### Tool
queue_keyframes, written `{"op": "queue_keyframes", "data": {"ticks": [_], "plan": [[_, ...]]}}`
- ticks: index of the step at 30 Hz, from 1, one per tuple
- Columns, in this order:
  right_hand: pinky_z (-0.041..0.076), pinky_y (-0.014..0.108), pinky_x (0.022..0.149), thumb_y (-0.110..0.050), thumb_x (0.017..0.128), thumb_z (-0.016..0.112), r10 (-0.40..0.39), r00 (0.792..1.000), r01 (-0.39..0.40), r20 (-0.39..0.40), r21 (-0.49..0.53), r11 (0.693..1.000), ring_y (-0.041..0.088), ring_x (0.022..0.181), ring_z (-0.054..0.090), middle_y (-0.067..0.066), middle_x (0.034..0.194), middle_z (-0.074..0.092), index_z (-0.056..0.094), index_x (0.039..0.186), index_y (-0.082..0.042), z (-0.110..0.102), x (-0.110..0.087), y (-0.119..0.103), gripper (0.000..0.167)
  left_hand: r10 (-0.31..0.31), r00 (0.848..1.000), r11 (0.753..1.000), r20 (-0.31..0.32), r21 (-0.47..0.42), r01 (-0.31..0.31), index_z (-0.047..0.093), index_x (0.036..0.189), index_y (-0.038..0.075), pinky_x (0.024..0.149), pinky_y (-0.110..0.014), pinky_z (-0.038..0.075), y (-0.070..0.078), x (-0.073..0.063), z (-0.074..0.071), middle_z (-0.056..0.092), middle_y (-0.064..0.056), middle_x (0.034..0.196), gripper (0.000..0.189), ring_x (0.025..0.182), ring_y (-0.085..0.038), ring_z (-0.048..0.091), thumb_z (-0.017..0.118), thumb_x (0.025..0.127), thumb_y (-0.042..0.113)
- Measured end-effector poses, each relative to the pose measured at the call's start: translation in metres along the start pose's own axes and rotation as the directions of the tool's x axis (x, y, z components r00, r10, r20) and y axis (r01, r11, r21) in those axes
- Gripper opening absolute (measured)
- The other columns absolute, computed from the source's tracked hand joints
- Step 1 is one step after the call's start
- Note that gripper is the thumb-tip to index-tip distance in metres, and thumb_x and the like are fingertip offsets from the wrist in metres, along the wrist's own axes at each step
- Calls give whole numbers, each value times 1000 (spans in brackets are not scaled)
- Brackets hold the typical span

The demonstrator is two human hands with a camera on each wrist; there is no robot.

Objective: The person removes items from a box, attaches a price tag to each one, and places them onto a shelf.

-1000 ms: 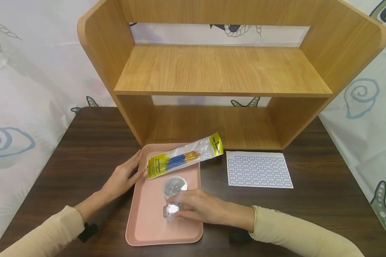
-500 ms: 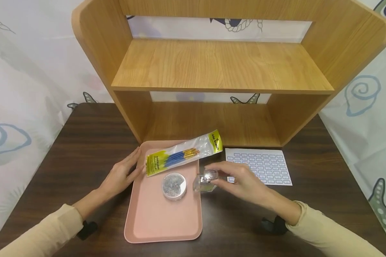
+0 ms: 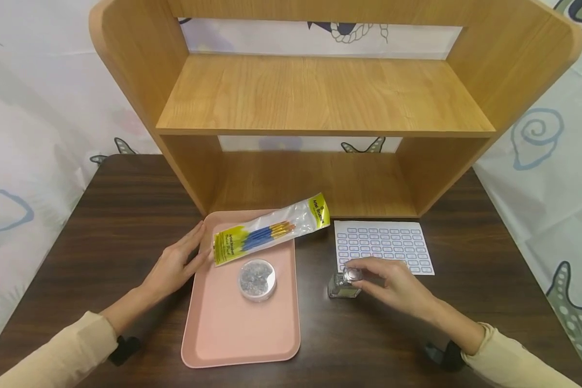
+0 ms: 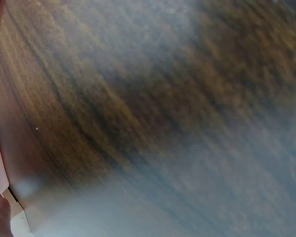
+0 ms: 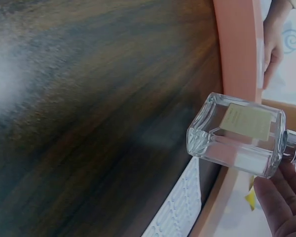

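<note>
A clear glass perfume bottle (image 3: 343, 285) with a pale label is at the right of the tray. My right hand (image 3: 393, 285) pinches it by the cap; in the right wrist view the bottle (image 5: 237, 133) shows its whole square body. Whether its base touches the table I cannot tell. My left hand (image 3: 174, 267) rests at the left rim of the pink tray (image 3: 242, 339), its fingers extended. On that tray sit a round clear tub (image 3: 257, 280) of silvery bits and a packet of artist brushes (image 3: 271, 229), which overhangs the right rim.
Behind the tray stands a two-tier wooden shelf (image 3: 320, 97). A white sheet of small blue-edged labels (image 3: 383, 240) lies on the dark wood table (image 3: 349, 345), just beyond the right hand. Patterned cloth (image 3: 39, 108) hangs at the back and sides.
My right hand has carried the perfume bottle from over the tray to the right, out beside it near the label sheet. The left hand has stayed at the tray's rim.
</note>
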State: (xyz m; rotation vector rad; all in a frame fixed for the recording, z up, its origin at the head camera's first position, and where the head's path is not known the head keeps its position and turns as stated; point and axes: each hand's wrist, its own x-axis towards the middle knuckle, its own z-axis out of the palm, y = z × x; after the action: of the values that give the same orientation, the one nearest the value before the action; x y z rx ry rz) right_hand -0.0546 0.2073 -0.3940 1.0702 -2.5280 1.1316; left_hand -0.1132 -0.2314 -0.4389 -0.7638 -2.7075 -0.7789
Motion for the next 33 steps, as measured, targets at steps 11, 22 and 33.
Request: {"op": "queue_keyframes", "data": {"ticks": [11, 22, 33], "plan": [[46, 11, 79, 0, 74, 74, -39, 999, 38, 6, 18, 999, 9, 84, 64, 1, 95, 70, 66, 109, -6, 2, -6, 3, 36, -23, 1000, 1000, 21, -6, 23, 42, 135, -9, 88, -53, 44, 0, 0, -1, 42, -26, 140, 58, 122, -43, 47, 67, 86, 10], [45, 11, 83, -1, 74, 75, -62, 998, 61, 9, 43, 997, 11, 86, 65, 2, 98, 70, 66, 110, -6, 1, -7, 2, 37, -23, 1000, 1000, 4, 0, 23, 44, 134, -9, 86, -52, 46, 0, 0, 2, 44, -27, 139, 59, 119, -43, 50, 69, 83, 8], [47, 17, 88, -10, 74, 78, 0, 996, -2, 91, 17, 1000, 14, 95, 66, 3, 105, 70, 65, 114, -8, -2, -8, 5, 42, -26, 999, 1000, 18, 0, 26, 43, 136, -7, 86, -51, 46, -1, -1, 1, 42, -27, 140, 62, 120, -43, 48, 69, 83, 11]]}}
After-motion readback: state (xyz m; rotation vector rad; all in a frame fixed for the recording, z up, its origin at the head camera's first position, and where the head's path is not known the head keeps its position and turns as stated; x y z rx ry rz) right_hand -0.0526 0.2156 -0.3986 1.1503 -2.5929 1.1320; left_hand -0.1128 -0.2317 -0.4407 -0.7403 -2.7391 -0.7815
